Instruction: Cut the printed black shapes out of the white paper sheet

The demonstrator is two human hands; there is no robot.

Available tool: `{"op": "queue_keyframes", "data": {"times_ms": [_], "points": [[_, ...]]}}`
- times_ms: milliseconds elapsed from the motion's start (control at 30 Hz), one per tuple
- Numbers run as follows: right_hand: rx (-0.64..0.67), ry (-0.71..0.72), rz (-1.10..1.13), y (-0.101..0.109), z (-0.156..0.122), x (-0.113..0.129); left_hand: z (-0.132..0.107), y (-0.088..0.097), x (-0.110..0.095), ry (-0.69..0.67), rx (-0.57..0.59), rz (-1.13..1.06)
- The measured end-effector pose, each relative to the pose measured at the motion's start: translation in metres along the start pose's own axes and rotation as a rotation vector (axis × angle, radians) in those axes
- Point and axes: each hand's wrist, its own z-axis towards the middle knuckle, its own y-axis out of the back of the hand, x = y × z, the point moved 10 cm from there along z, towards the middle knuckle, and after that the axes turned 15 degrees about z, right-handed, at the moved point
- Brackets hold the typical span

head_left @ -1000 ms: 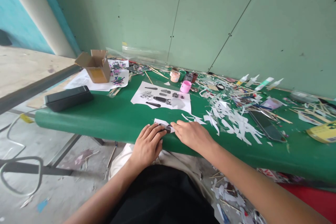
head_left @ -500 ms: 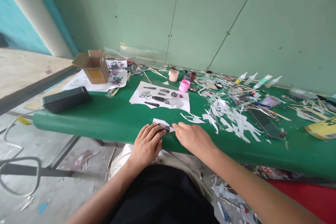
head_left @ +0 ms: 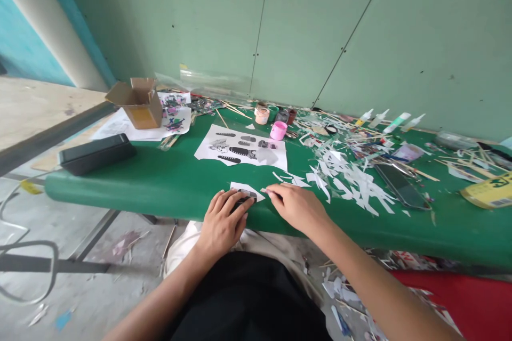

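Observation:
A small white paper cutout (head_left: 245,192) with dark print lies near the front edge of the green table (head_left: 160,176). My left hand (head_left: 222,222) rests on the table edge, its fingers stretched flat and pressing on the cutout. My right hand (head_left: 296,205) lies just right of the cutout with fingers curled, its fingertips pinched on a tiny pale scrap that is too small to name. Beyond them lies a larger printed sheet (head_left: 241,152) with dark shapes.
Several white paper scraps (head_left: 352,178) litter the table's middle right. A phone (head_left: 401,186), glue tubes (head_left: 394,122), small paint pots (head_left: 278,130), a cardboard box (head_left: 138,101) and a black case (head_left: 96,153) also sit there. A green wall (head_left: 320,26) backs the table.
My right hand has drawn a little to the right, away from the cutout, with its fingertips now pinched. The left hand stays on the cutout. The view has shifted slightly.

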Motion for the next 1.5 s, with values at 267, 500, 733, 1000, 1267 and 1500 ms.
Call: {"op": "queue_keyframes", "data": {"times_ms": [267, 500, 733, 1000, 1267, 1500], "points": [[-0.08, -0.157, 0.175, -0.006, 0.009, -0.015, 0.0, 0.0, -0.001, 0.012, -0.008, -0.012], [-0.056, -0.189, 0.193, -0.004, 0.016, -0.023, 0.0, 0.001, 0.0, 0.021, 0.005, -0.031], [-0.212, -0.092, 0.22, 0.002, 0.003, -0.012, 0.009, 0.003, -0.007, 0.062, 0.064, 0.065], [-0.196, 0.029, 0.045, -0.005, -0.008, 0.006, 0.005, -0.003, -0.016, 0.058, 0.043, 0.01], [-0.165, 0.031, -0.029, -0.006, -0.007, 0.01, 0.004, -0.002, -0.014, 0.066, 0.036, 0.018], [-0.128, 0.006, -0.071, -0.008, -0.005, 0.013, 0.004, -0.002, -0.014, 0.07, 0.039, 0.006]]}}
